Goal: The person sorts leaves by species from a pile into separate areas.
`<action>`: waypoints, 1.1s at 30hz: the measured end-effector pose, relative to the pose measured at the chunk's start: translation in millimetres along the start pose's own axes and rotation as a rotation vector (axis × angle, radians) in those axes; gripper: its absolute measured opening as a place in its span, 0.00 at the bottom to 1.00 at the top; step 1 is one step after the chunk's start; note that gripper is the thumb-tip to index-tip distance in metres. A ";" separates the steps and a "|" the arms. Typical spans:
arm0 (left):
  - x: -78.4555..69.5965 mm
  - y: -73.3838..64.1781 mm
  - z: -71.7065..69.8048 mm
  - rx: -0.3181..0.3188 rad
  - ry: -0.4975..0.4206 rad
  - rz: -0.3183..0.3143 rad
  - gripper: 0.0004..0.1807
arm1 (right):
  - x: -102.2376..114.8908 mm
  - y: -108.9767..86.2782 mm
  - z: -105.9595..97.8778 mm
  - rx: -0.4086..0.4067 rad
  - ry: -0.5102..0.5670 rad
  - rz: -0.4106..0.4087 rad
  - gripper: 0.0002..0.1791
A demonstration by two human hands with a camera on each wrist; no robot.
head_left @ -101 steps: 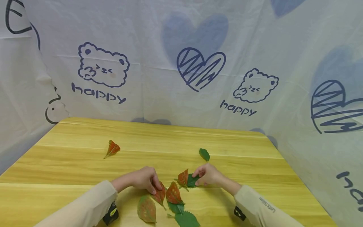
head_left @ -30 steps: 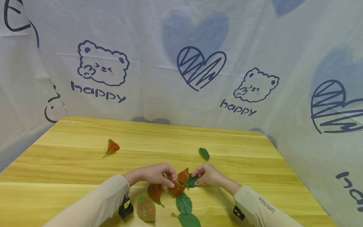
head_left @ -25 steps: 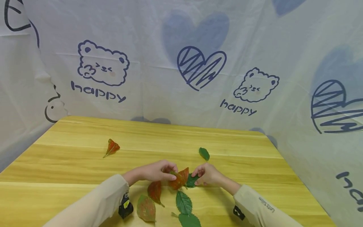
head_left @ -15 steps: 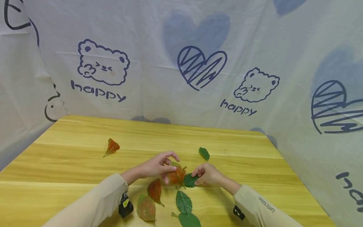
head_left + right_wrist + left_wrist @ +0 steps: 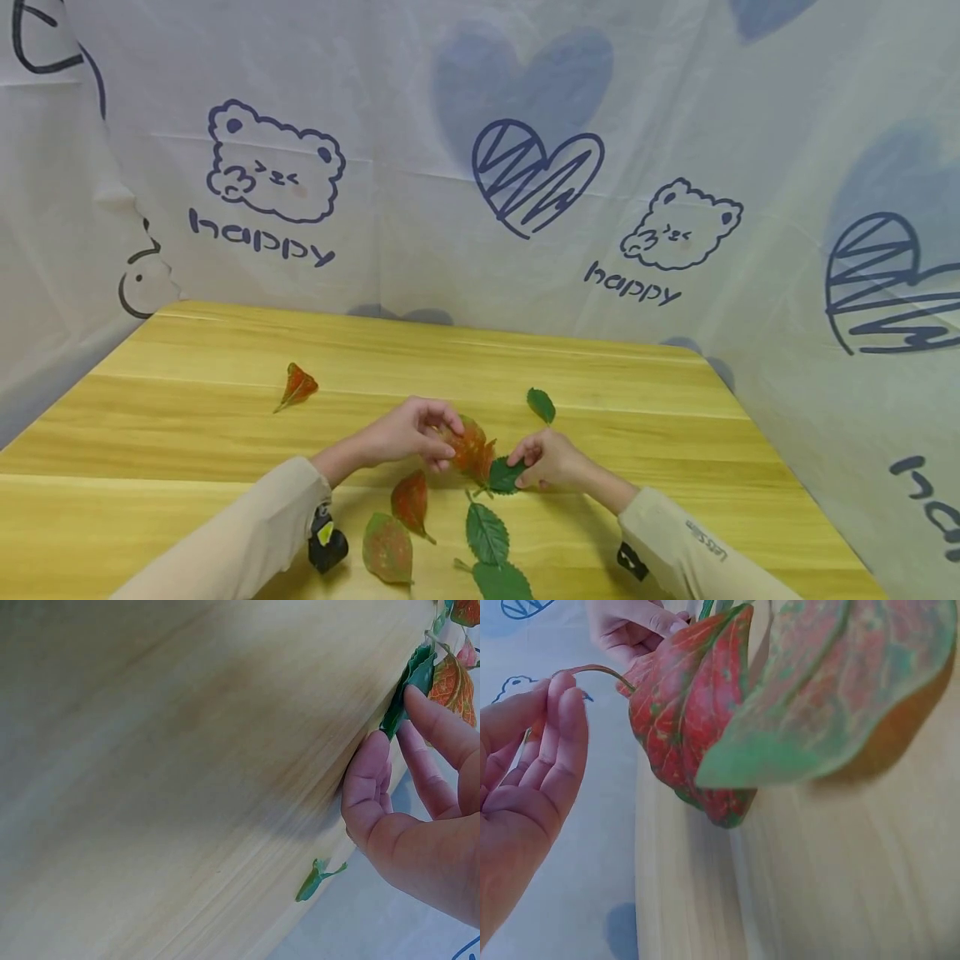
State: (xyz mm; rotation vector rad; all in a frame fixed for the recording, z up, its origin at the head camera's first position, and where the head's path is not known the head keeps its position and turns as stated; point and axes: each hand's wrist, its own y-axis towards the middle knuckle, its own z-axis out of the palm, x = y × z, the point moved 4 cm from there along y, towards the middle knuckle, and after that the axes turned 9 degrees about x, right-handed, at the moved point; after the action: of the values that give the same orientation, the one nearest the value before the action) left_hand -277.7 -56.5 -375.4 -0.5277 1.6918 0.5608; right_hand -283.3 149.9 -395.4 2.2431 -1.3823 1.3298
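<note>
My left hand [image 5: 416,432] pinches the edge of a mottled red-and-green leaf [image 5: 467,446] between thumb and fingertips. That leaf overlaps another orange-red leaf [image 5: 454,690] beside my right hand [image 5: 551,458]. The right hand's thumb and fingers pinch a dark green serrated leaf [image 5: 502,475], as the right wrist view [image 5: 420,671] also shows. Leaves and stems meet between the hands, and I cannot tell how they are joined. Nearer me lie a red leaf [image 5: 409,502] and a larger green-red leaf [image 5: 387,547], both large in the left wrist view.
Two more green leaves [image 5: 487,533] lie in a line near the front edge of the wooden table [image 5: 225,450]. One red leaf [image 5: 297,386] sits at the far left, a small green leaf [image 5: 541,405] beyond the right hand. A printed white cloth [image 5: 405,208] hangs behind.
My left hand has lifted a red-green leaf from atop the green leaves and moved it forward against the orange-red leaf, turning it upward. The right hand keeps its place on the green leaf.
</note>
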 end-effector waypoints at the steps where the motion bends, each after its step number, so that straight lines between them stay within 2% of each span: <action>1: -0.5 -0.7 -1.4 -0.007 0.015 0.006 0.09 | 0.0 0.0 0.0 0.000 0.000 0.000 0.10; 7: -6.4 -5.5 -12.1 -0.068 0.144 0.058 0.11 | -2.0 1.0 -0.1 0.009 0.010 -0.002 0.10; 9: -8.3 -7.5 -15.6 -0.089 0.157 0.070 0.12 | -3.0 1.8 -0.2 0.014 0.012 -0.008 0.10; 17: -10.1 -14.8 -27.6 -0.166 0.088 0.056 0.12 | -3.8 2.2 -0.3 0.020 0.021 -0.015 0.09; 26: -10.4 -28.1 -45.6 -0.240 0.004 -0.018 0.16 | -3.1 2.3 0.2 0.024 0.017 -0.016 0.09; 30: -12.8 -37.1 -54.9 -0.280 0.016 -0.030 0.17 | -2.9 2.6 0.4 0.021 0.017 -0.010 0.09; 33: -13.9 -43.6 -63.2 -0.318 0.068 -0.046 0.16 | -2.1 2.8 0.5 0.019 0.012 -0.007 0.09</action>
State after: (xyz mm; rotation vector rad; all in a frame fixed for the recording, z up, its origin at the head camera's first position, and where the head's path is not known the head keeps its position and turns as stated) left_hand -296.2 -129.4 -354.7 -0.8195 1.6582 0.7923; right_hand -285.5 149.4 -398.1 2.2460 -1.3619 1.3579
